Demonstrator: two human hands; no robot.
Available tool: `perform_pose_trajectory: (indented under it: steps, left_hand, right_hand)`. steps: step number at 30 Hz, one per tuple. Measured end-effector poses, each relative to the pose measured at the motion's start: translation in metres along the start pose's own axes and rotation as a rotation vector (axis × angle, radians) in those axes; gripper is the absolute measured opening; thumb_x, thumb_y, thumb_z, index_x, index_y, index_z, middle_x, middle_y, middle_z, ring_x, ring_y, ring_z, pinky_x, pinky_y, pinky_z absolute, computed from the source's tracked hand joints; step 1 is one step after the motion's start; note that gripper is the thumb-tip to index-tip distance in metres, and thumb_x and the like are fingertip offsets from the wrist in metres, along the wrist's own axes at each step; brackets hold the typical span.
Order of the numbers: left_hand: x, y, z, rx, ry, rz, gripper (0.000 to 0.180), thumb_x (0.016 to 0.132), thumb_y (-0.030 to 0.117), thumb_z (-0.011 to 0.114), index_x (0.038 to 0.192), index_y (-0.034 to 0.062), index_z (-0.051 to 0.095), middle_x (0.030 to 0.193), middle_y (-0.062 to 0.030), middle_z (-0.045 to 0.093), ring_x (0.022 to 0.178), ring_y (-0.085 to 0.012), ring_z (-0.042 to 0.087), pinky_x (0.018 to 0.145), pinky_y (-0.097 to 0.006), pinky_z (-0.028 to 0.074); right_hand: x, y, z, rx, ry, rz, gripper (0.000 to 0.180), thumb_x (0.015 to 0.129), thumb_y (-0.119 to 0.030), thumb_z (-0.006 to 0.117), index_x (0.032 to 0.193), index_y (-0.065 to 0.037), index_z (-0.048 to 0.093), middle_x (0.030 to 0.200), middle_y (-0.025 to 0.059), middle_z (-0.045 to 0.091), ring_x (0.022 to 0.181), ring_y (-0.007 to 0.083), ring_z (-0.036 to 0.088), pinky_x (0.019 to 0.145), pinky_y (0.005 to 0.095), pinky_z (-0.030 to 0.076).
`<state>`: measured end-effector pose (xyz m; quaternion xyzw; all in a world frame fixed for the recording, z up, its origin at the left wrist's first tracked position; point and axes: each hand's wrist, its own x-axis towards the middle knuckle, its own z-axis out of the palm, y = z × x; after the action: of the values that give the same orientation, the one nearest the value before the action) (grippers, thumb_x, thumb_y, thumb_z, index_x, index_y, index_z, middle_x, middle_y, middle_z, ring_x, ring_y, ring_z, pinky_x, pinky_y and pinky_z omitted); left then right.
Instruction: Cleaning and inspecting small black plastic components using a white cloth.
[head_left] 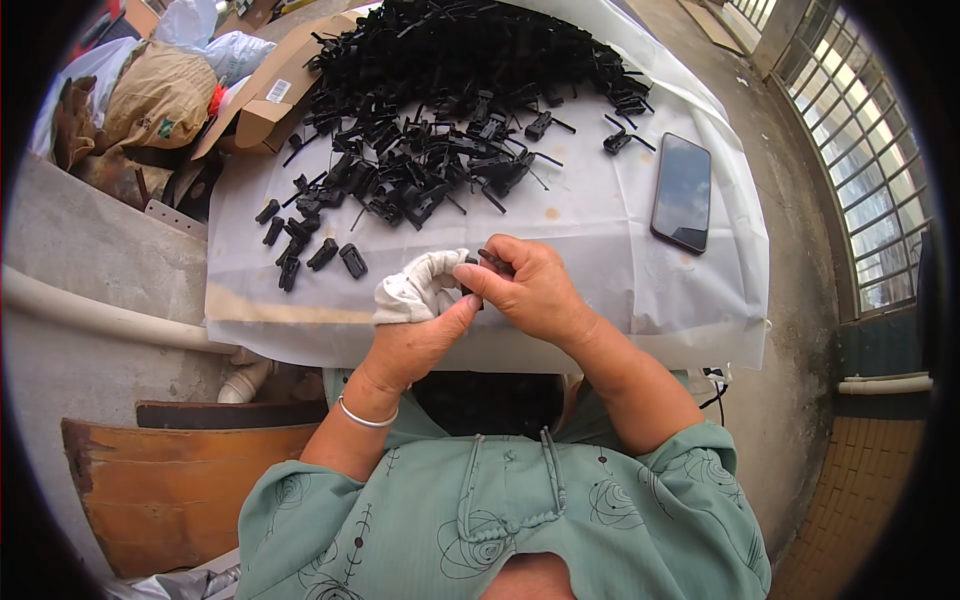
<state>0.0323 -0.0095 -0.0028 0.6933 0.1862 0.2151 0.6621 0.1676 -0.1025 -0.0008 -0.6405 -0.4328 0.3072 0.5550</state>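
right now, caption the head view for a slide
Hands hold a small black part before black pieces piled on white sheeting.

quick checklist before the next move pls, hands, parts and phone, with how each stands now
1. Right hand pinching a small black plastic part: ok.
2. Left hand meeting the right one at that part: ok.
3. Left fingers' grip: cannot tell, a bunched white cloth covering hides them.
4. Part's alignment: cannot tell, the hands hide most of it.
5. Large tangled heap of black plastic pieces apart from both hands: ok, it lies beyond them.
6. Dark rectangular smartphone out of the way: ok, it lies to the right on the translucent white plastic sheet.
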Motion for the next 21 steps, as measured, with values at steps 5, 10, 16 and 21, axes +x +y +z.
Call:
perform_pose_trajectory:
  steps: [5, 10, 16, 21]
  left_hand:
    - [0.002, -0.003, -0.004, -0.043, 0.09, -0.037, 0.032, 0.082, 0.002, 0.061, 0.112, -0.0034, 0.053, 0.095, -0.0032, 0.058, 0.074, -0.0053, 0.052, 0.062, -0.02, 0.045]
    - [-0.001, 0.002, 0.0, -0.071, 0.09, -0.008, 0.032, 0.081, -0.001, 0.059, 0.113, -0.0036, 0.053, 0.097, -0.0043, 0.059, 0.076, -0.0068, 0.053, 0.065, -0.02, 0.045]
    - [-0.005, -0.004, 0.004, 0.379, 0.149, 0.241, 0.03, 0.081, -0.003, 0.059, 0.11, -0.0046, 0.054, 0.1, -0.009, 0.06, 0.081, -0.0113, 0.056, 0.069, -0.023, 0.046]
    - [0.0, -0.004, 0.001, 0.658, 0.122, 0.462, 0.03, 0.081, -0.005, 0.057, 0.111, -0.0057, 0.052, 0.103, -0.0113, 0.058, 0.085, -0.0104, 0.054, 0.073, -0.024, 0.046]
  right_hand:
    - [-0.002, 0.002, -0.008, -0.088, -0.064, -0.214, 0.025, 0.092, -0.022, 0.051, 0.077, -0.001, 0.054, 0.062, 0.008, 0.05, 0.057, 0.0161, 0.044, 0.055, 0.0305, 0.04]
    - [-0.003, 0.002, -0.004, -0.112, -0.188, -0.216, 0.025, 0.091, -0.02, 0.047, 0.079, 0.001, 0.054, 0.068, 0.0185, 0.056, 0.059, 0.0341, 0.051, 0.058, 0.0398, 0.042]
    - [-0.004, 0.001, 0.006, -0.068, -0.11, -0.055, 0.028, 0.09, -0.02, 0.048, 0.075, 0.003, 0.056, 0.063, 0.0195, 0.056, 0.057, 0.0333, 0.051, 0.056, 0.0381, 0.042]
    - [-0.004, 0.015, 0.017, 0.021, -0.029, -0.057, 0.03, 0.091, -0.021, 0.047, 0.075, 0.003, 0.057, 0.061, 0.0164, 0.055, 0.054, 0.0257, 0.05, 0.056, 0.0357, 0.042]
